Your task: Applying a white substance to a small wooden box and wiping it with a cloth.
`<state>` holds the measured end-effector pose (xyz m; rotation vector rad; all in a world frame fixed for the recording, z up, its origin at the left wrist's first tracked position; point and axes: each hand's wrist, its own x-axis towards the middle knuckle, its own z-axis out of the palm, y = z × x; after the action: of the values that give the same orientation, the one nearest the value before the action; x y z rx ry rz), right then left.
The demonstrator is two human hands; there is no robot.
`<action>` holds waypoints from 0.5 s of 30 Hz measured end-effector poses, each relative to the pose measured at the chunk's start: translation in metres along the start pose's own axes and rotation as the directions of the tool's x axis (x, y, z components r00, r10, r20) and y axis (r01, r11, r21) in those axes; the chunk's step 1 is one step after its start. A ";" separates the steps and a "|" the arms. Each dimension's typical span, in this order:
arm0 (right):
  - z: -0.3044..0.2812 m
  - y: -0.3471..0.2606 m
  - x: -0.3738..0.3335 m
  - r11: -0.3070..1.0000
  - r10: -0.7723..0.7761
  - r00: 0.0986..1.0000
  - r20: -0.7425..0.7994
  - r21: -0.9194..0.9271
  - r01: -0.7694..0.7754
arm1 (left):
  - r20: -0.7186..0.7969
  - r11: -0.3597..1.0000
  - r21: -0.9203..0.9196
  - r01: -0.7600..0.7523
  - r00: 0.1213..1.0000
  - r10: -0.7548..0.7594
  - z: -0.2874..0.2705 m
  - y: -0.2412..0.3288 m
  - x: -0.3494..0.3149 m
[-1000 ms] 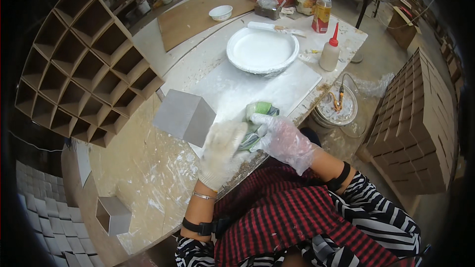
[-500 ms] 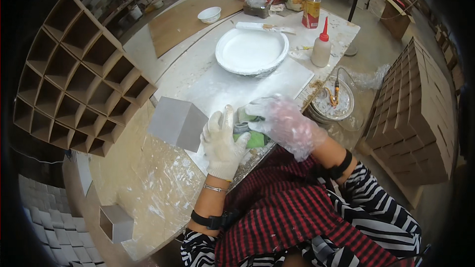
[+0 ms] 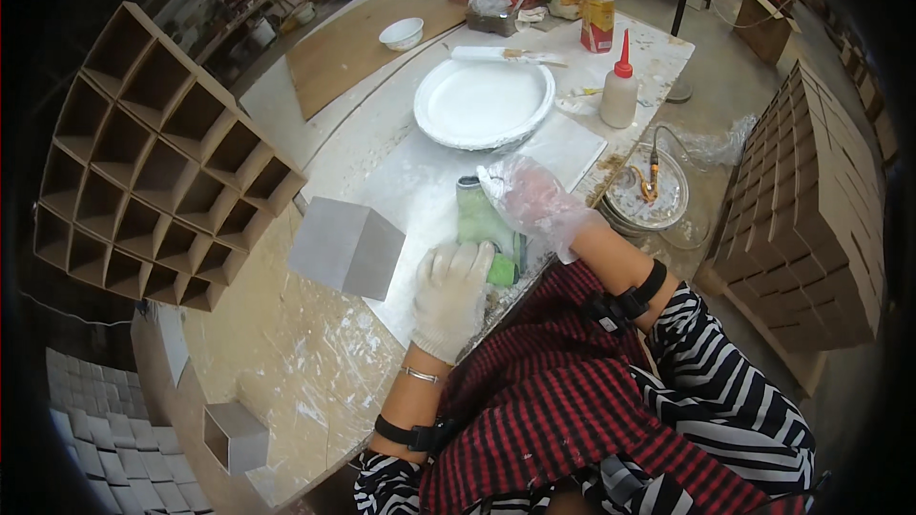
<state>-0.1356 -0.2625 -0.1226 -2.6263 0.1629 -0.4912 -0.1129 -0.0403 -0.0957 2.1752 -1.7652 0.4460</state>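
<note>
A green cloth [image 3: 477, 219] with dark edging, perhaps a glove or a folded rag, lies spread on the white-dusted board near the table's front edge. My left hand [image 3: 450, 298], in a pale knit glove, has its fingers curled over the cloth's near end. My right hand [image 3: 539, 205] wears a clear plastic cover over a pale glove. Its fingers are pressed together along the cloth's far right edge, and the fingertips are partly hidden. To the left stands a grey box [image 3: 345, 246]. Beyond the cloth sits a round white dish [image 3: 485, 105] holding white material.
A white-handled brush [image 3: 491, 54] lies behind the dish. At the right edge stand a red-tipped squeeze bottle [image 3: 620, 95] and a jar [image 3: 598, 14]. Compartmented racks [image 3: 157, 172] flank the table. A bucket [image 3: 658, 195] sits below on the right, and a small grey box [image 3: 237, 437] at lower left.
The bunched green cloth is now stretched out lengthwise on the board. My right hand has moved up and slightly left; my left hand has come down and right, its fingers more curled.
</note>
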 end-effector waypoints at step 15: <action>-0.047 -0.051 -0.021 0.929 0.003 0.998 0.067 0.368 -0.027 | 0.028 0.744 -0.481 0.464 0.856 -0.515 0.009 -0.011 0.019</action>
<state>-0.1712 -0.2330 -0.0670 -2.2662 0.0615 -0.3871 -0.0977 -0.0583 -0.0962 2.0822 -1.0226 -0.0099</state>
